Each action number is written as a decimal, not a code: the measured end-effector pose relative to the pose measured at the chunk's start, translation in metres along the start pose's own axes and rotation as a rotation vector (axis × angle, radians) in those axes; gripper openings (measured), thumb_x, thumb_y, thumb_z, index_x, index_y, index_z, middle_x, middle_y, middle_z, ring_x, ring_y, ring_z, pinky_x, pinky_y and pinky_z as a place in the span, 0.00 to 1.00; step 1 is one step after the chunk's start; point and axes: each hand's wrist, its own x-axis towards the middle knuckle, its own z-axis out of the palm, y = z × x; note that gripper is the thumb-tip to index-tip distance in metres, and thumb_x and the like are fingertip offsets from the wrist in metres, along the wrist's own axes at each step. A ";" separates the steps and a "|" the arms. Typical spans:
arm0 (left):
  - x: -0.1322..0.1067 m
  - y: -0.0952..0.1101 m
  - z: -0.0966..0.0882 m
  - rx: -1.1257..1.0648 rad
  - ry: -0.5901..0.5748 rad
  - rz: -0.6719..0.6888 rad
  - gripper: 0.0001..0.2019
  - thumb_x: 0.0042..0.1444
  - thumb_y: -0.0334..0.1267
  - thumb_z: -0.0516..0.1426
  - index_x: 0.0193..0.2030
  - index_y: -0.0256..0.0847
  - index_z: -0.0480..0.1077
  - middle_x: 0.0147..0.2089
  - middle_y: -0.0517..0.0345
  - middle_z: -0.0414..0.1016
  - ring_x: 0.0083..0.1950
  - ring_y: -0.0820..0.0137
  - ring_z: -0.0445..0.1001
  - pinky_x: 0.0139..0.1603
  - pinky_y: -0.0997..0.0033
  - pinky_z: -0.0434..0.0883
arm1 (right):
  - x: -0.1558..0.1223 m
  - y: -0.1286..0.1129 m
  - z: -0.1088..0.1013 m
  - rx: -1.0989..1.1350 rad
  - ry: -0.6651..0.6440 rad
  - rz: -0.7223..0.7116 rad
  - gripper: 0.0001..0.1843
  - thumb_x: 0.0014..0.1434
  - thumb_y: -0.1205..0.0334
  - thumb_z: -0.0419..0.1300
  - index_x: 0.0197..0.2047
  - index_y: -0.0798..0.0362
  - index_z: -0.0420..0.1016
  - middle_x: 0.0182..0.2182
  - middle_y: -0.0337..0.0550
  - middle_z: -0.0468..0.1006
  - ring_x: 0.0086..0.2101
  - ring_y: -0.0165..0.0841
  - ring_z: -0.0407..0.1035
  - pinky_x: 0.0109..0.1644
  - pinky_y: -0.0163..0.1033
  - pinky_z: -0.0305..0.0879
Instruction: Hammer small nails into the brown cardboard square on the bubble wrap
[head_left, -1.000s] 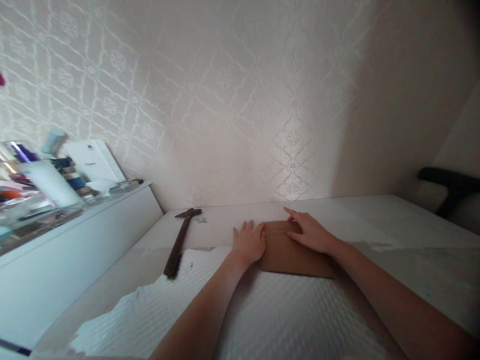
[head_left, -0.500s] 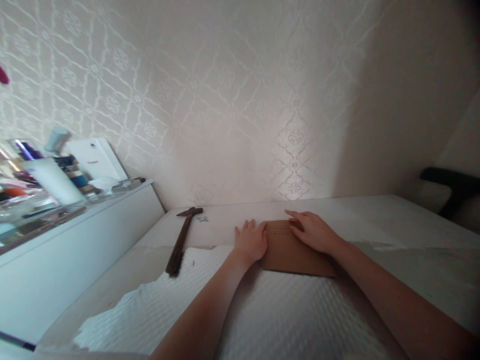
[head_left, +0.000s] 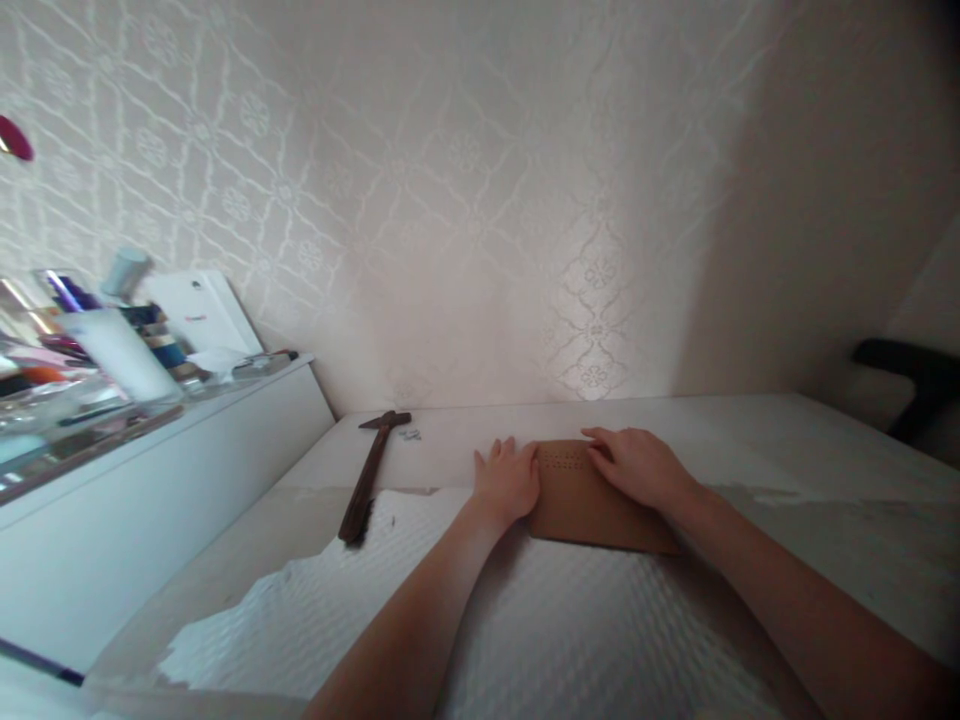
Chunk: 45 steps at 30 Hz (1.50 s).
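A brown piece of cardboard [head_left: 600,505] lies between my hands, with rows of small holes or dark marks near its far edge. At its left edge is my left hand [head_left: 506,485], fingers spread and lying flat, thumb side touching the cardboard. My right hand [head_left: 641,465] rests over the upper right part, its index finger reaching past the far edge and its thumb apart on the surface. Some right fingers are hidden. To the left a hammer [head_left: 367,480] with a dark handle lies on the table, untouched. Several tiny metal pieces [head_left: 409,435] sit beside its head; their kind is unclear.
White quilted padding [head_left: 570,630] covers the near part of the white table [head_left: 720,420]. On the left, a white cabinet [head_left: 210,460] carries bottles, jars and a white box [head_left: 202,310]. A patterned wall rises behind. A black chair part [head_left: 911,365] shows at right.
The view has shifted slightly, so most things appear a little to the right. My right index finger has drawn in slightly toward the cardboard's edge. The left hand stays at the cardboard's left edge.
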 end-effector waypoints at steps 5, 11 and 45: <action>0.000 0.000 0.000 -0.006 0.008 0.003 0.21 0.61 0.43 0.37 0.59 0.48 0.54 0.61 0.49 0.55 0.61 0.55 0.52 0.55 0.42 0.51 | -0.002 -0.002 -0.001 0.045 -0.013 -0.012 0.22 0.58 0.58 0.46 0.52 0.56 0.67 0.40 0.53 0.75 0.40 0.44 0.69 0.42 0.46 0.62; 0.000 -0.001 0.001 -0.008 0.007 -0.002 0.21 0.61 0.44 0.36 0.59 0.47 0.53 0.61 0.49 0.54 0.61 0.55 0.51 0.55 0.42 0.51 | -0.003 -0.002 0.005 0.136 -0.030 -0.090 0.23 0.57 0.57 0.48 0.53 0.58 0.65 0.43 0.53 0.73 0.44 0.41 0.67 0.48 0.43 0.60; 0.002 -0.001 0.000 -0.002 -0.003 0.008 0.22 0.60 0.46 0.37 0.58 0.46 0.54 0.60 0.48 0.55 0.61 0.55 0.51 0.54 0.43 0.52 | -0.002 0.000 0.003 0.198 -0.061 -0.110 0.20 0.56 0.65 0.48 0.50 0.56 0.68 0.46 0.49 0.72 0.45 0.38 0.66 0.50 0.42 0.60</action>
